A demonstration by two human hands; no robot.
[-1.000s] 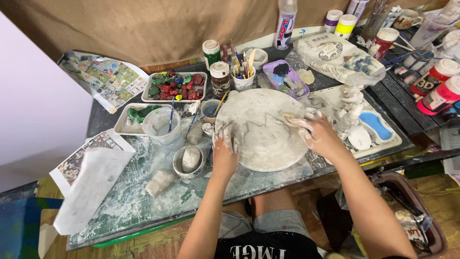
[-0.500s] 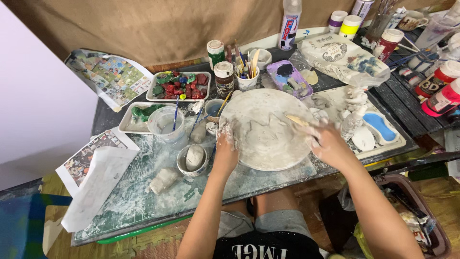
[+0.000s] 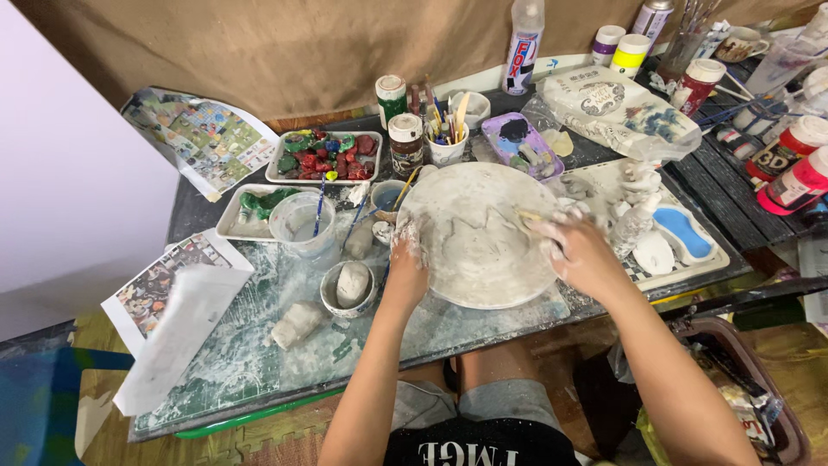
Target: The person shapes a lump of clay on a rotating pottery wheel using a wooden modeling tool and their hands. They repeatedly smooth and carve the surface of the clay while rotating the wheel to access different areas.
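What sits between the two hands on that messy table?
In the head view, the round white clay disc lies between the left hand and right hand; both touch its edges.

Bowl (image 3: 349, 289) left of clay disc (image 3: 476, 233)

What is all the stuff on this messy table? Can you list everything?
Clay disc: one, pale grey, table centre.
Small bowl: one, holds a clay lump, left of disc.
Clay lump: one, grey, front left.
Clear cup: one, with a blue brush.
Tray of painted pieces: one, red and green, back.
Brush cup: one, white, back.
Purple palette: one, back.
Printed sheets: left edge.
Left hand: on disc's left rim.
Right hand: on disc's right, holding a thin stick.
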